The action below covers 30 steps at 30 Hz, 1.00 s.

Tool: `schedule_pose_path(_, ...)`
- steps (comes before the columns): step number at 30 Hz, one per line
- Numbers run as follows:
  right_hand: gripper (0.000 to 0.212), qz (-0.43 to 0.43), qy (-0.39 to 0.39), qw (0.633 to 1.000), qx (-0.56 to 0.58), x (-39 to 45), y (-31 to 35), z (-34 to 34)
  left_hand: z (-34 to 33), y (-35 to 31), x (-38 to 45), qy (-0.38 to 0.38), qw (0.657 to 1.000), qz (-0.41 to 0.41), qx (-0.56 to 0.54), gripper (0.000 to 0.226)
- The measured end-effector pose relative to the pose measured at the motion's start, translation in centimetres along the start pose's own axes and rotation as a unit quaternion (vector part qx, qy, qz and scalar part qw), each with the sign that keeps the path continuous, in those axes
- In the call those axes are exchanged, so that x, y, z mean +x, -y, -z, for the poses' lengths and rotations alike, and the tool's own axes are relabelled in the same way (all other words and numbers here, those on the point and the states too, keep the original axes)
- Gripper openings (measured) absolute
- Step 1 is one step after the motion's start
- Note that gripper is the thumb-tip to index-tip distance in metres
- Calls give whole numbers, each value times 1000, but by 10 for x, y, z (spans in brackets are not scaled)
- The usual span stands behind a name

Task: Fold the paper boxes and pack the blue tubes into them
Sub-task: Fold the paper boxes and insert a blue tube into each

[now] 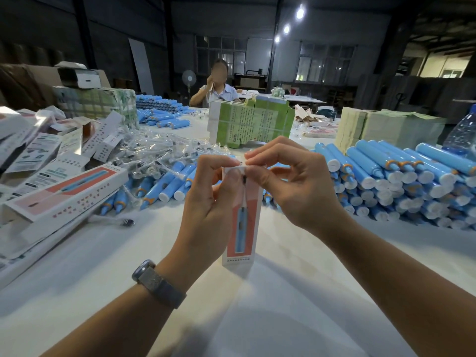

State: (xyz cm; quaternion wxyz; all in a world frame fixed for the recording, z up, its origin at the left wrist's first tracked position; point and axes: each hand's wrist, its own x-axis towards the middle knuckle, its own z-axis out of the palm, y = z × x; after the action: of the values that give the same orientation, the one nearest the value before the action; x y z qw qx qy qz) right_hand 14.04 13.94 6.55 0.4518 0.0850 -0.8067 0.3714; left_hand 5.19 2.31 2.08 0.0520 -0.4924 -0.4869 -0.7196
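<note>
Dim warehouse space surrounds a white table (257, 318), at whose centre a slim paper box (240, 228) is held upright. Its top flap is pinched by the fingertips of the left hand (208, 202) and the right hand (296, 184), both closed on the card. Light and thin, the box would likely crease easily and is best taken by its edges. Blue tubes (401, 181) are stacked right of the box; finished boxes (64, 197) lie left of it.
</note>
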Motion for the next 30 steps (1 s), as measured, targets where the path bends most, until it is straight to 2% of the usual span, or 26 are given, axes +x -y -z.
schedule_pose_path(4, 5, -5, -2, 1000, -8, -2, 2, -1, 0, 0, 0, -4, 1000, -8, 9, 28)
schedule_pose_path(9, 8, 10, 16, 998, -62, -2, 3, 0, 2, 3, -2, 16, 999, -19, 23, 15)
schedule_pose_path(12, 8, 27, 11, 997, -78, 0, 5, 0, 2, 5, -3, 20, 1000, -12, 14, 19)
schedule_pose_path(15, 6, 27, 5, 997, -77, 2, 8, 0, 3, 7, -4, 26, 1000, -10, -2, 29)
schedule_pose_path(18, 2, 23, 2, 998, -65, 2, 9, 2, 2, 8, -4, 32, 999, -21, 4, 29)
schedule_pose_path(23, 13, -1, 0, 1000, -24, 5, 11, 3, 3, 9, -4, 34, 999, -29, 22, 31)
schedule_pose_path(30, 12, -20, 44, 999, -19, 13, 13, 11, 3, 9, -6, 36, 998, -29, 46, 28)
